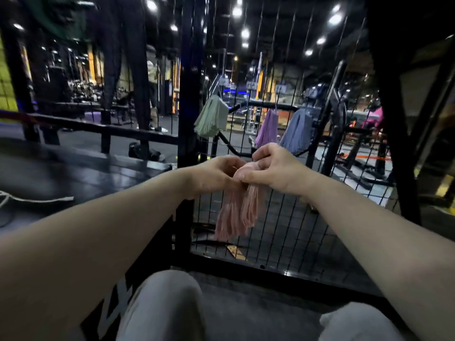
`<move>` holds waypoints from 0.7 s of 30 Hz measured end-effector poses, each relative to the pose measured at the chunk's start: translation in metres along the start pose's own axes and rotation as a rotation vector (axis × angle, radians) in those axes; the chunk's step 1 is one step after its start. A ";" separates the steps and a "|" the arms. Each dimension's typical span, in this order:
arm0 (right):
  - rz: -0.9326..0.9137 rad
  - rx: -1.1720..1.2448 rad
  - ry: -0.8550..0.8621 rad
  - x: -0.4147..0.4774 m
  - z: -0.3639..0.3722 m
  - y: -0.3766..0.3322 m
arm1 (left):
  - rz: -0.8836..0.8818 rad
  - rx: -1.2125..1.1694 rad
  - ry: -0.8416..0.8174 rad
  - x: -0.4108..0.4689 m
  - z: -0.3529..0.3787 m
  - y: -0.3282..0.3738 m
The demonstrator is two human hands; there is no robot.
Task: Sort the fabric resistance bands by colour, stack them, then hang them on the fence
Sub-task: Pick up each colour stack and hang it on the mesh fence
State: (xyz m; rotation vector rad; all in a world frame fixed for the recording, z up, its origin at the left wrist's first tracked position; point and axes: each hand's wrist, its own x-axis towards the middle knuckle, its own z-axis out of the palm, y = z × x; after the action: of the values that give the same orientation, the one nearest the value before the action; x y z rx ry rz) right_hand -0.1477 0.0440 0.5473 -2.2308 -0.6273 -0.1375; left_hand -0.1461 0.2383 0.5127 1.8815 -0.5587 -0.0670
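Observation:
A stack of pink fabric bands hangs folded in front of the black wire fence. My left hand and my right hand both pinch its top fold close to the mesh. Higher on the fence hang a green stack, a purple stack and a blue stack.
A thick black fence post stands just left of the pink bands. My knees in light trousers are at the bottom. A white rope lies on the dark floor at left. Gym machines fill the background beyond the mesh.

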 end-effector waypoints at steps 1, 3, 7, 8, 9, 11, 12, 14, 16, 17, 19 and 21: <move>-0.003 -0.017 0.014 -0.002 -0.005 -0.008 | 0.017 -0.011 0.006 -0.003 0.000 0.008; 0.010 -0.001 0.021 -0.005 -0.014 -0.017 | 0.056 -0.063 0.006 -0.007 0.001 0.018; 0.026 0.066 0.032 -0.015 -0.027 -0.034 | 0.211 0.091 0.230 -0.011 0.003 0.039; 0.030 0.067 0.050 -0.018 -0.030 -0.038 | 0.266 0.210 0.303 -0.011 0.003 0.044; 0.036 0.063 0.065 -0.020 -0.032 -0.041 | 0.312 0.334 0.360 -0.012 0.004 0.049; 0.048 0.046 0.076 -0.026 -0.035 -0.050 | 0.347 0.549 0.433 -0.017 0.004 0.059; 0.055 0.019 0.073 -0.029 -0.036 -0.053 | 0.343 0.656 0.451 -0.020 0.004 0.063; 0.038 -0.095 0.038 -0.036 -0.038 -0.062 | 0.350 0.868 0.456 -0.025 0.007 0.073; 0.002 -0.216 0.013 -0.042 -0.037 -0.071 | 0.387 1.007 0.436 -0.026 0.011 0.080; -0.013 -0.267 0.011 -0.043 -0.034 -0.074 | 0.383 1.042 0.429 -0.027 0.013 0.083; -0.018 -0.350 0.011 -0.044 -0.031 -0.079 | 0.344 1.075 0.407 -0.024 0.015 0.088; -0.002 -0.387 0.033 -0.039 -0.029 -0.076 | 0.314 1.111 0.371 -0.019 0.014 0.092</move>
State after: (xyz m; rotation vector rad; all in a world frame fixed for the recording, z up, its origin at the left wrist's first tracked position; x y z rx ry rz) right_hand -0.2155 0.0497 0.6071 -2.5924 -0.6266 -0.3189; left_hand -0.1984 0.2091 0.5859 2.7266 -0.6850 0.9566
